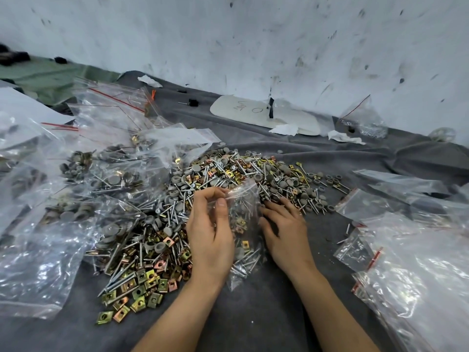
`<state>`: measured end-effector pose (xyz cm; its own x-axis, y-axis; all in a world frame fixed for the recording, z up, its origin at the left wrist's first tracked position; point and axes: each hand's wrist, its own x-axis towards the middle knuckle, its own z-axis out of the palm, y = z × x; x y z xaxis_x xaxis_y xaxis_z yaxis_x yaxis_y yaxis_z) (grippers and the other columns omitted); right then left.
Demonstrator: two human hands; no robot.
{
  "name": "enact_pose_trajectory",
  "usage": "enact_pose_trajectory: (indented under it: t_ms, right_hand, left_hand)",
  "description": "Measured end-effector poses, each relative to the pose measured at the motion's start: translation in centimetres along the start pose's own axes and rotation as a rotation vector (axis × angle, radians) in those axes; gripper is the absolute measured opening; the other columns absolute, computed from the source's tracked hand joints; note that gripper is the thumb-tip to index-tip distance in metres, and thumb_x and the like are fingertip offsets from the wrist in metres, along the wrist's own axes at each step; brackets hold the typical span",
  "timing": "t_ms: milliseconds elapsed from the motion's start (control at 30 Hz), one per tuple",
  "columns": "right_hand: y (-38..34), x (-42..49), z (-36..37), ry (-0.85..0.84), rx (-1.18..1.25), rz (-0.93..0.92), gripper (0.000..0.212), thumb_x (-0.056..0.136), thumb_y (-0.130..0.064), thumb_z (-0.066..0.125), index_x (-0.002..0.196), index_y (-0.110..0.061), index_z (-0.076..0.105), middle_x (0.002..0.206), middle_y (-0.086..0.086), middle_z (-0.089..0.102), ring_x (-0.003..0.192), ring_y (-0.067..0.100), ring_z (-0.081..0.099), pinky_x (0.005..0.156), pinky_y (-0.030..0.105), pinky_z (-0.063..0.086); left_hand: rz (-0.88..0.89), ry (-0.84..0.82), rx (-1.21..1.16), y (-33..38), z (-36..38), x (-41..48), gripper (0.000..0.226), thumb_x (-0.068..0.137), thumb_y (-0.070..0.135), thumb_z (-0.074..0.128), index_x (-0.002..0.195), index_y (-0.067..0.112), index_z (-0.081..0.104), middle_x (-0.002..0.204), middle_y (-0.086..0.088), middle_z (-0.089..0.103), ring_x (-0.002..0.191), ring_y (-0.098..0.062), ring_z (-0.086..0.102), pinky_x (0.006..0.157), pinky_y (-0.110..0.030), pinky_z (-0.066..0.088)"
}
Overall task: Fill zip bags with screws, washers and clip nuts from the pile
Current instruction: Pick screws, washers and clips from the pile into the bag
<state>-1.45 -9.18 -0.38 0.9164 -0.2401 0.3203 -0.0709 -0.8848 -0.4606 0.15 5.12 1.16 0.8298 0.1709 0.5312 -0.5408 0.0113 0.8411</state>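
The bag (245,214) lies on the near edge of the pile (157,237), between the 2 hands. Its long axis runs from the person toward the wall (228,34). The mouth is at the far end, lifted and pointing away, and the closed bottom is nearest the person. Screws (247,262) and a few clip nuts (245,243) have settled in its lower half.

The left hand (210,237) pinches the mouth's near lip between thumb and curled fingertips, holding that end up. The right hand (284,229) lies palm down on the pile just right of the bag, fingers straight and spread. I cannot tell whether its thumb touches the plastic.

The pile sits on a grey cloth (253,313) and mixes long screws, grey washers (284,184) and brass-coloured clip nuts, which lie thickest at its near left corner. Filled bags (76,174) are heaped to the left. Empty bags (406,262) lie to the right.
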Motion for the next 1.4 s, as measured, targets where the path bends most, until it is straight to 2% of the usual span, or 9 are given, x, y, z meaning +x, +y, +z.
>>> enact_pose_trajectory:
  t_ms: [200,400,500,733,867,1033,1200,1300,1400]
  right_hand:
    - [-1.2,-0.3,-1.9,0.362,0.233,-0.066,0.020,0.085,0.001,0.064,0.101,-0.007,0.072,0.102,0.004,0.069,0.105,0.022,0.060,0.094,0.025,0.042]
    - [-2.0,-1.6,-3.9,0.708,0.256,-0.396,0.016,0.089,-0.002,0.053,0.097,-0.001,0.067,0.096,-0.004,0.060,0.091,0.012,0.055,0.085,0.017,0.042]
    - [-2.6,-1.4,-3.4,0.664,0.221,-0.485,0.016,0.087,0.000,0.054,0.092,0.001,0.069,0.090,0.004,0.067,0.090,0.021,0.058,0.085,0.029,0.046]
    - [-2.6,-1.6,-3.3,0.547,0.236,-0.494,0.028,0.087,-0.005,0.045,0.092,-0.005,0.073,0.091,0.006,0.066,0.099,0.026,0.050,0.085,0.037,0.043]
    - [-2.4,-1.6,-3.7,0.585,0.322,-0.445,0.034,0.088,-0.004,0.044,0.117,-0.011,0.060,0.109,0.004,0.056,0.105,0.019,0.049,0.090,0.031,0.039]
    - [-1.3,-1.0,-3.6,0.720,0.295,-0.217,0.029,0.087,-0.008,0.046,0.111,-0.011,0.062,0.106,0.001,0.055,0.106,0.006,0.042,0.092,0.023,0.035]
    - [-0.4,-1.0,-2.4,0.369,0.129,-0.125,0.020,0.080,-0.002,0.053,0.087,-0.011,0.071,0.092,0.001,0.066,0.104,0.024,0.049,0.092,0.036,0.037]
    - [-0.2,-0.9,-1.3,0.108,0.033,-0.039,0.020,0.083,-0.001,0.058,0.092,-0.013,0.072,0.103,0.000,0.068,0.121,0.025,0.045,0.102,0.044,0.034]
    - [-0.1,-0.7,-0.9,0.060,0.000,0.002,0.022,0.086,-0.006,0.056,0.100,-0.015,0.071,0.111,-0.002,0.067,0.128,0.020,0.040,0.107,0.042,0.031]
  left_hand:
    - [0.003,-0.092,0.018,0.3,0.4,0.4,0.019,0.094,0.017,0.046,0.094,0.036,0.049,0.095,0.008,0.060,0.088,-0.005,0.058,0.078,-0.017,0.046]
    - [0.218,-0.431,0.040,0.3,0.7,-0.4,0.011,0.095,0.017,0.045,0.099,0.018,0.056,0.110,-0.002,0.056,0.104,-0.011,0.055,0.089,-0.022,0.047]
    - [0.272,-0.483,0.049,0.2,0.4,-0.1,0.015,0.093,0.012,0.045,0.098,0.009,0.058,0.111,-0.007,0.055,0.104,-0.009,0.054,0.088,-0.016,0.042]
    - [0.288,-0.447,-0.010,0.2,0.3,0.0,0.014,0.097,0.018,0.042,0.102,0.020,0.055,0.112,-0.006,0.056,0.106,-0.012,0.056,0.088,-0.022,0.045]
    - [0.287,-0.377,-0.022,0.1,0.4,-0.1,0.012,0.098,0.018,0.042,0.100,0.018,0.054,0.114,-0.004,0.057,0.108,-0.012,0.057,0.090,-0.023,0.045]
    - [0.202,-0.196,-0.050,0.2,0.3,0.1,0.015,0.098,0.021,0.039,0.100,0.022,0.054,0.111,0.000,0.059,0.109,-0.015,0.057,0.090,-0.026,0.046]
    - [0.141,-0.089,-0.060,0.4,0.4,-0.1,0.020,0.098,0.009,0.043,0.099,0.027,0.052,0.108,-0.001,0.060,0.107,-0.017,0.058,0.091,-0.031,0.047]
    - [0.105,-0.066,-0.088,0.9,0.4,-0.4,0.028,0.095,0.005,0.045,0.105,0.031,0.048,0.110,0.007,0.059,0.105,-0.008,0.058,0.090,-0.019,0.045]
    - [0.090,-0.058,-0.120,1.0,0.2,-0.3,0.034,0.092,0.002,0.050,0.109,0.031,0.046,0.111,0.011,0.059,0.103,0.001,0.059,0.087,-0.011,0.044]
